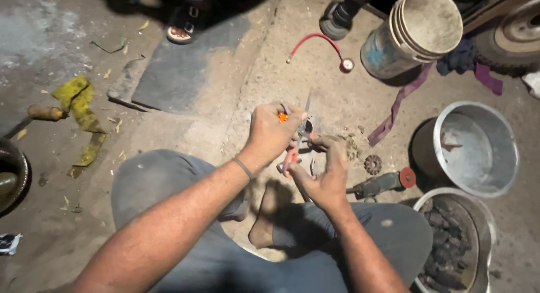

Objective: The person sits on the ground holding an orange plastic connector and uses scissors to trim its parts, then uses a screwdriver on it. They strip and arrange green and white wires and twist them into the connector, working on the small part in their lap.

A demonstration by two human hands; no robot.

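I sit cross-legged on a dirty concrete floor, both arms reaching forward over my knees. My left hand (272,133) is closed around a small metal part with an orange piece, held above the floor. My right hand (323,177) grips red-handled pliers (292,155), whose jaws meet the part at the left hand's fingertips. A thin metal blade or rod (307,104) sticks up from between the hands. A thin band circles my left wrist.
An angle grinder (382,183) lies right of my hands beside a small gear (372,164). Right: an empty metal basin (475,149), a bowl of dark lumps (453,242), stacked buckets (413,31). A red hose with gauge (323,45), slate slab (180,68), yellow rag (81,110).
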